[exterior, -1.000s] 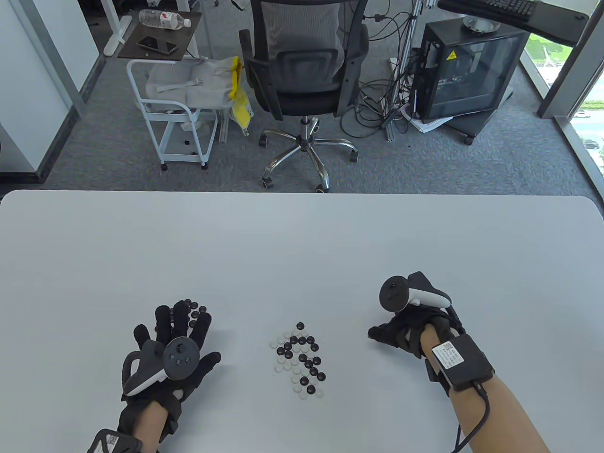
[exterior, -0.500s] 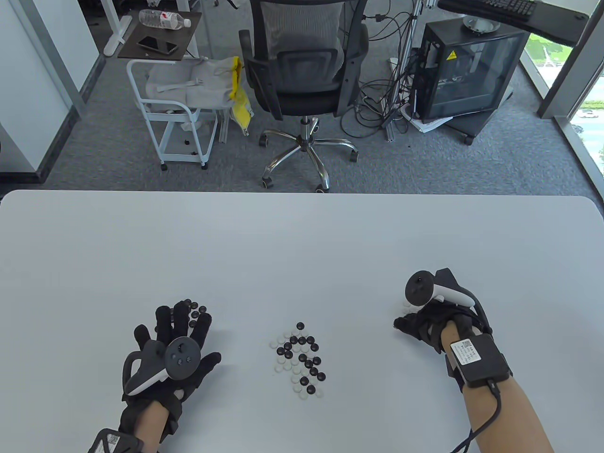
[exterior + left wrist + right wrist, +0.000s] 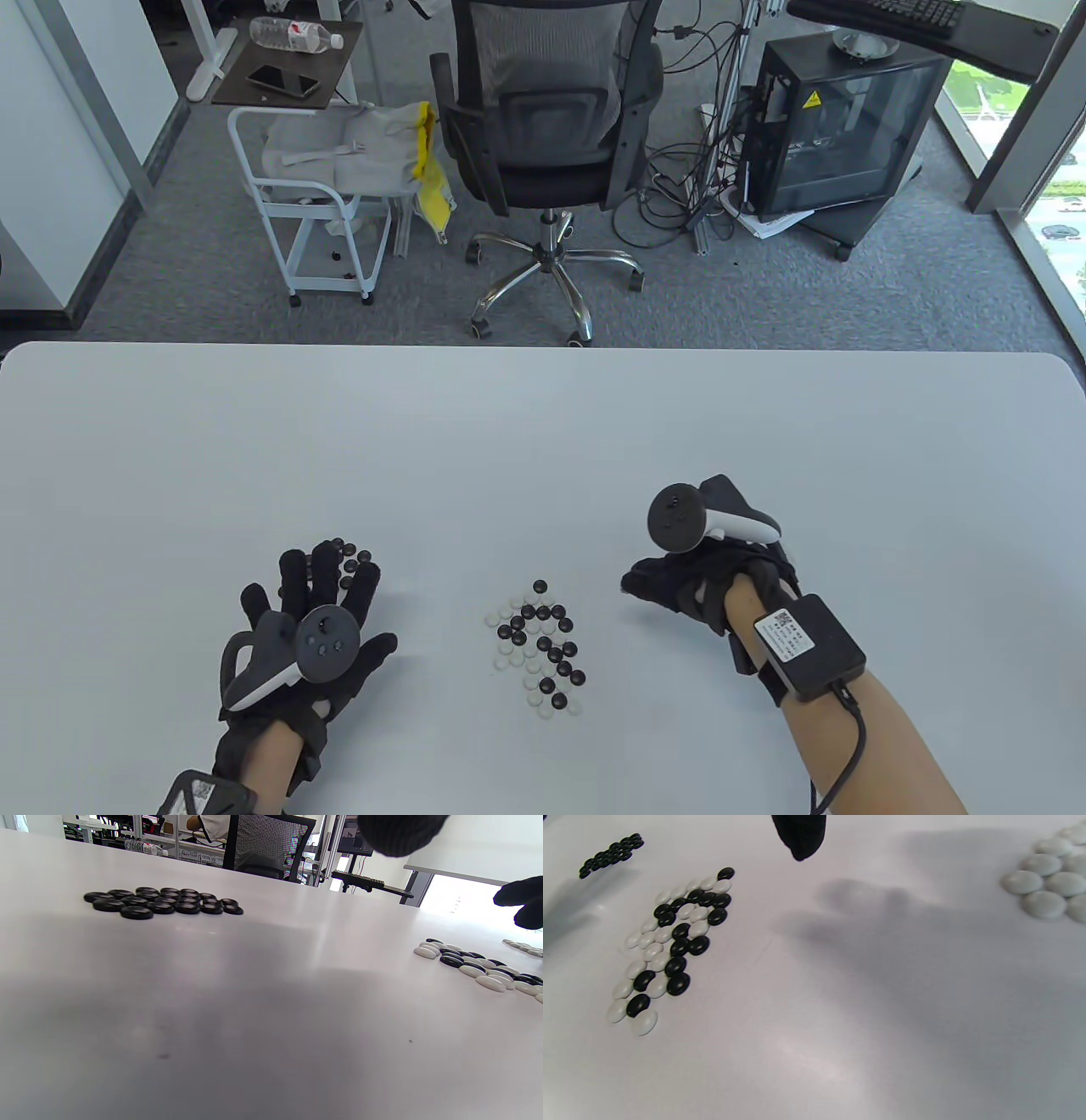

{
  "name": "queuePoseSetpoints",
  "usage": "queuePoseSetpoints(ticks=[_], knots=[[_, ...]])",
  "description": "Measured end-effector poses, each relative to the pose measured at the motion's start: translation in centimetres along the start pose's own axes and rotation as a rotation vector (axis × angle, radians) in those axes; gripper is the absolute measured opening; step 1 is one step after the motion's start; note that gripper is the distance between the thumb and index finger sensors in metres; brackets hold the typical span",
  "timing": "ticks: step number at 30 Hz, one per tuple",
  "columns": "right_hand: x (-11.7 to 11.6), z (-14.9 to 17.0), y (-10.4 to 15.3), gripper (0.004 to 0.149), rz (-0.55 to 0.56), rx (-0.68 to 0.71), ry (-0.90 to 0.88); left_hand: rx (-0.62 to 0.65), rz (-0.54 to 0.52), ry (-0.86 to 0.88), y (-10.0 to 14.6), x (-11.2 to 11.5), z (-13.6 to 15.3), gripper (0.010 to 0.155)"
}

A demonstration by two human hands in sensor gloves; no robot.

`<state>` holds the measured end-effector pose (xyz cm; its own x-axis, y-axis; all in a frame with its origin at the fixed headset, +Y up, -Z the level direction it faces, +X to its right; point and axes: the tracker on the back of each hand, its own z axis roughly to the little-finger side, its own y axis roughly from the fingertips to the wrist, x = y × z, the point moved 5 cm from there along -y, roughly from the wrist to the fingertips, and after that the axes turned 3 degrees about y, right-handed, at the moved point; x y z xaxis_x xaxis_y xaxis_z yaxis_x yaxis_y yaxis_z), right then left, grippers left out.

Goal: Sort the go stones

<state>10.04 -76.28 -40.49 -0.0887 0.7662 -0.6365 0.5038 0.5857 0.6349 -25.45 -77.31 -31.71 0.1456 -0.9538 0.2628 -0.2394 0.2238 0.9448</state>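
Observation:
A mixed pile of black and white Go stones [image 3: 539, 649] lies at the near middle of the white table [image 3: 543, 441]; it also shows in the right wrist view [image 3: 670, 942] and the left wrist view [image 3: 475, 967]. A group of black stones [image 3: 349, 560] lies at my left hand's fingertips, also in the left wrist view [image 3: 161, 902]. A group of white stones [image 3: 1045, 878] lies to the right, hidden under my right hand in the table view. My left hand [image 3: 318, 594] rests flat with fingers spread. My right hand [image 3: 653, 590] hovers right of the mixed pile, fingers loosely curled, nothing seen in it.
The table's far edge [image 3: 543, 346] borders an office floor with a black chair [image 3: 543, 127], a white cart [image 3: 322, 212] and a computer case [image 3: 840, 127]. A cable runs from the box on my right wrist [image 3: 810, 645].
My right hand went right to the white group, then came back left toward the mixed pile. My left hand and the stones have not moved.

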Motion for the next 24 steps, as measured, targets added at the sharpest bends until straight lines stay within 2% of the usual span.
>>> queuePoseSetpoints(ticks=[3, 6, 13, 17, 20, 24], knots=[[-0.7, -3.2, -1.6, 0.069, -0.032, 0.074, 0.022, 0.003, -0.006, -0.003, 0.0, 0.0, -0.1, 0.081], [-1.0, -5.0, -3.1, 0.069, -0.048, 0.11, 0.038, 0.005, -0.007, -0.005, 0.1, 0.0, -0.1, 0.081], [-2.0, -6.4, -6.1, 0.069, -0.051, 0.142, -0.006, 0.007, -0.019, 0.002, 0.1, -0.2, 0.0, 0.081], [-2.1, -5.6, -6.4, 0.069, -0.082, 0.115, -0.022, 0.004, -0.028, 0.008, 0.4, -0.5, 0.2, 0.081], [-1.4, -3.8, -5.7, 0.069, -0.078, 0.054, -0.045, 0.007, -0.04, 0.016, 0.6, -0.7, 0.2, 0.081], [-0.2, 0.8, -4.4, 0.068, -0.063, -0.109, -0.053, 0.012, -0.045, 0.019, 0.6, -0.8, 0.2, 0.081]])
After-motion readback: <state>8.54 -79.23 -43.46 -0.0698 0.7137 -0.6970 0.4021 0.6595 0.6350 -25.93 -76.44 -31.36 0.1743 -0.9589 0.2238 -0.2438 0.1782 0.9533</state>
